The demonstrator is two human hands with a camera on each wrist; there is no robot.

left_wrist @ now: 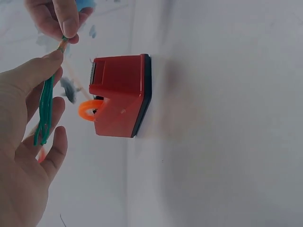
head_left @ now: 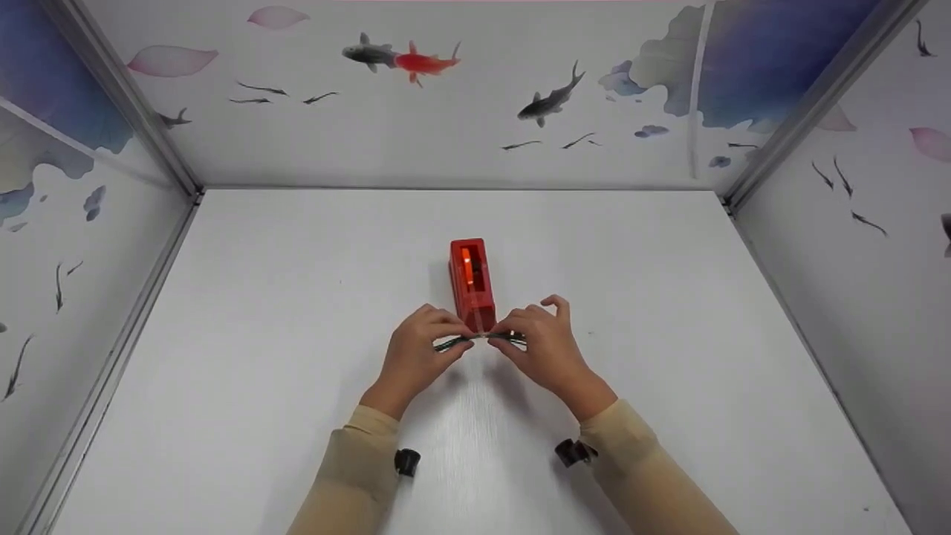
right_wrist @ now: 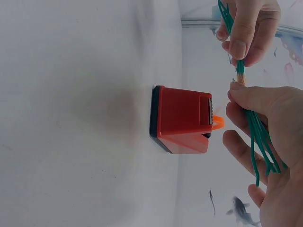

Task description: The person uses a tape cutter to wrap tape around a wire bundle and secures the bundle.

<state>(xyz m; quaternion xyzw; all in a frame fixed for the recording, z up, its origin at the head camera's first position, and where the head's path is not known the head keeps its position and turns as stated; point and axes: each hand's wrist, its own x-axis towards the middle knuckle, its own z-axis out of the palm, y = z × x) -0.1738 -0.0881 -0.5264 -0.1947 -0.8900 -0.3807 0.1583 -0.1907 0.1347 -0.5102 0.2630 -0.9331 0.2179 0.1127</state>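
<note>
1. Your left hand [head_left: 420, 345]: pinching grip, thumb and fingers holding the green wires [right_wrist: 240, 67] on one side of their orange-brown middle.
2. Your right hand [head_left: 542, 345]: same narrow grip on the wires' other side, one finger lifted away.
3. Wires held up off the worktop [head_left: 297, 282], between both hands, loose ends hanging below each palm.
4. Both forearms reach in from the near edge, beige sleeves [head_left: 338, 475], a black device [head_left: 407, 462] at each wrist.
5. Red tape dispenser [right_wrist: 182, 120] stands just beyond your fingertips, orange ring [left_wrist: 83, 110] in its slot; see-through strip [head_left: 478, 308] at its near end.
6. Worktop white; white walls [head_left: 446, 148] behind and both sides, printed with fish and petals.
</note>
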